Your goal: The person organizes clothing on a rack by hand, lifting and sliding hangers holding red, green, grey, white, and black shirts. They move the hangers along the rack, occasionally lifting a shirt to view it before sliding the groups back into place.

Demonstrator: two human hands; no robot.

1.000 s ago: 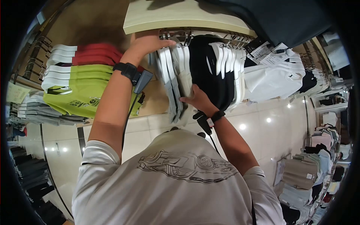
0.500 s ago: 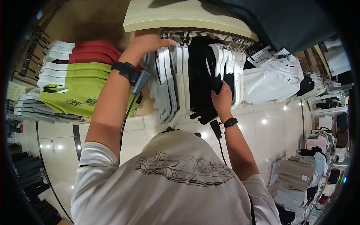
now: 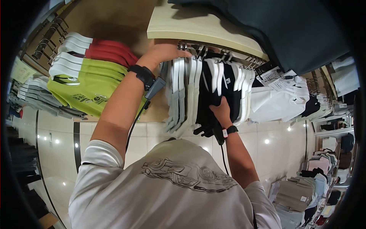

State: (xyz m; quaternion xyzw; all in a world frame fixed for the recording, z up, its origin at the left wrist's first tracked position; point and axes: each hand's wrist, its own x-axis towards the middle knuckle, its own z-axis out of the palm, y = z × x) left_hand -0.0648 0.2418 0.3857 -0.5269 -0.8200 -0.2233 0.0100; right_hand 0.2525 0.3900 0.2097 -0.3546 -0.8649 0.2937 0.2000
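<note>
My left hand [image 3: 167, 51] reaches under the wooden shelf to the tops of the white hangers [image 3: 182, 72]. Its thumb is stretched out along them, while the other fingers are mostly hidden behind the hangers. My right hand [image 3: 222, 111] touches the front edges of the black shirts [image 3: 206, 103], with thumb and forefinger spread apart against the cloth. A gap shows between two of these shirts, and a small pale label [image 3: 228, 81] is visible inside one collar. Grey and cream shirts [image 3: 174, 110] hang to the left of the black ones.
Lime green shirts [image 3: 84, 86] and red shirts [image 3: 114, 51] hang on the left. White shirts [image 3: 280, 101] with tags hang to the right. Dark cloth [image 3: 289, 38] lies over the wooden shelf [image 3: 190, 28]. Folded clothes [image 3: 293, 194] are stacked at lower right.
White hangers in the black shirts now show farther left, and the black shirts have parted. My right hand sits lower on their edges. The whole view has shifted slightly.
</note>
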